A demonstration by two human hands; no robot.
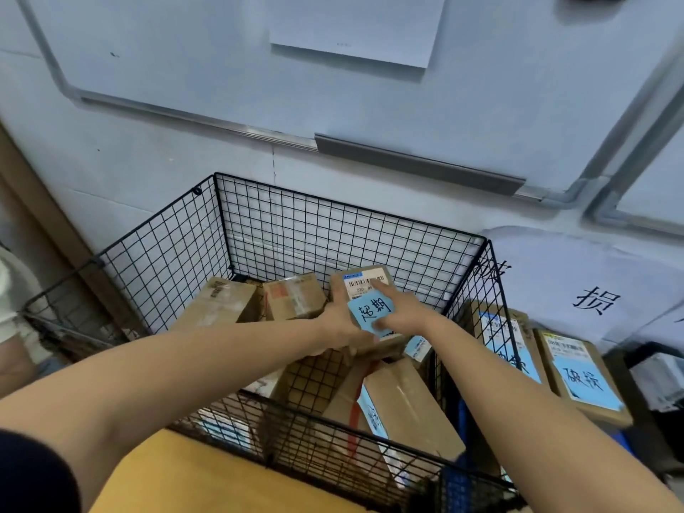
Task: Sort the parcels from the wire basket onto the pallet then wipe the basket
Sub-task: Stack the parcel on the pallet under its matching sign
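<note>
Pale wall behind, wire basket still holding boxes, and I had one parcel in both hands.
My left hand curled under its left edge. It sat above the pile near the basket's back. My right hand pinched the right side, forefinger flat on top. I judged it a thin hold that could drop the parcel, or snag it on the right-hand mesh.

We are finding the black wire-mesh basket open only from above, its grid walls blocking every side. Inside, brown cardboard parcels are crowding its floor, and a grey whiteboard ledge is jutting out above the far rim.
</note>
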